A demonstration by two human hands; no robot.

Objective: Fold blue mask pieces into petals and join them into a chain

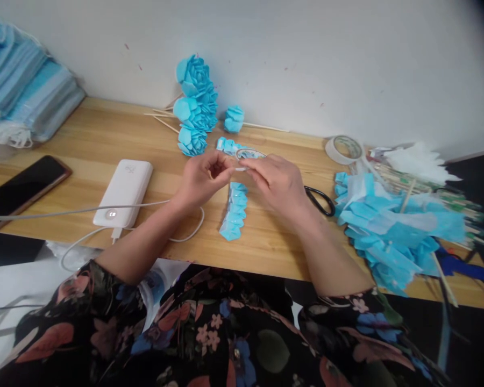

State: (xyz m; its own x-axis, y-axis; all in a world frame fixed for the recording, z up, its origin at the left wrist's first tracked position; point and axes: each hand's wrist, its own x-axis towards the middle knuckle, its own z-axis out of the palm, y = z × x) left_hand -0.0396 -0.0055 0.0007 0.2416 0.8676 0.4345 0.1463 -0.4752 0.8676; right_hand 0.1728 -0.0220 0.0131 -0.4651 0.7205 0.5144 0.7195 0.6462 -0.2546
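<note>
Against a pale, marked wall, at a wooden bench, working near the middle of its near edge. Pinching a small whitish strip above the bench's middle, apparently at one end with the fingers of the left hand and at the other with those of the right hand, probably to hold it steady. Beside a thin greyish ring; cannot tell whether gripped too. Just nearer the front edge, a pleated blue strip, likely laid there for easy reach. By the far edge, bunched blue flowers, presumably set out of the way. Toward the right end, a heap of blue material, leaving room in the middle. Looks narrow, short and pale, that whitish strip; too small to tell the material.
</note>
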